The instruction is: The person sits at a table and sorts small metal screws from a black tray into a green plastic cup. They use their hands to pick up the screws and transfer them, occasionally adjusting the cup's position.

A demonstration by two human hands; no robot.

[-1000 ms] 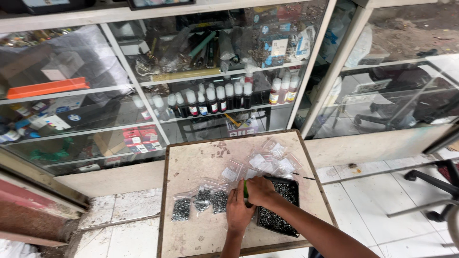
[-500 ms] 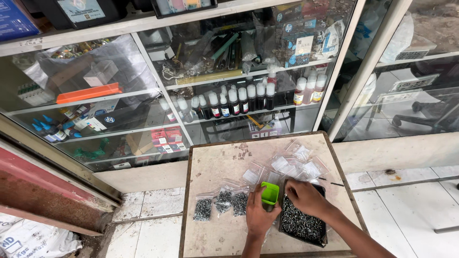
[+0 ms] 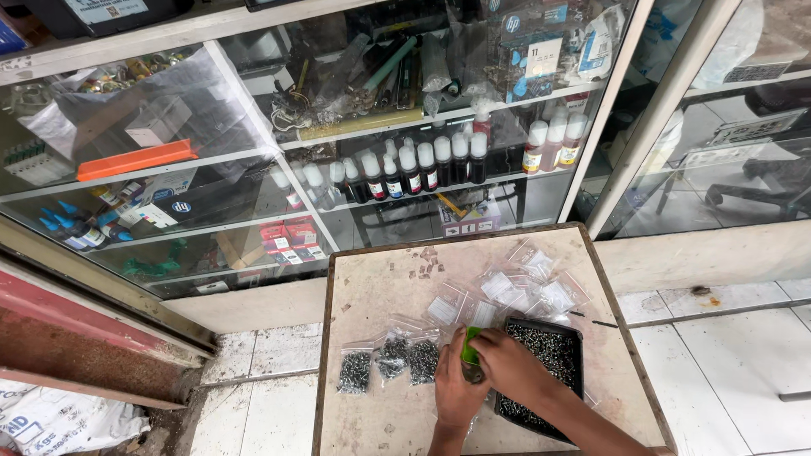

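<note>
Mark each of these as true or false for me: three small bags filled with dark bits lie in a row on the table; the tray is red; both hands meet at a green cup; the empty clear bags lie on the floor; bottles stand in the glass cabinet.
1. Three filled bags lie in a row on the table. True.
2. The tray is red. False: it is black and holds small dark screws.
3. The left hand and the right hand meet at a green cup. True.
4. The empty clear bags lie on the floor. False: they lie on the table, behind the tray.
5. Bottles stand on a shelf in the glass cabinet. True.
</note>
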